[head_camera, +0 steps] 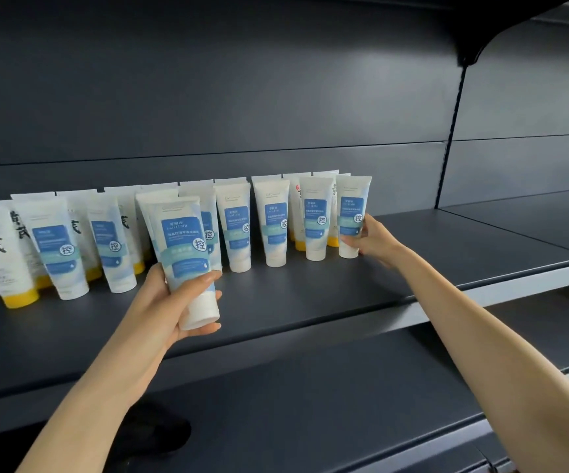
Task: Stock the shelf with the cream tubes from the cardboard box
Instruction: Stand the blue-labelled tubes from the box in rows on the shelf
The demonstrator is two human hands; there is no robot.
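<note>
Several white cream tubes with blue labels (237, 227) stand cap-down in a front row on the dark shelf (310, 295). Behind them stand white tubes with yellow caps (3, 254). My left hand (174, 302) grips two blue-label tubes (187, 254) near their white caps, lifted in front of the row. My right hand (370, 238) holds the rightmost standing tube (351, 216) at its lower part, with the cap on the shelf. The cardboard box is out of view.
The shelf stretches bare to the right of the row, up to a vertical divider post (448, 145). A lower shelf (344, 404) runs beneath. An upper shelf bracket (471, 52) overhangs at top right.
</note>
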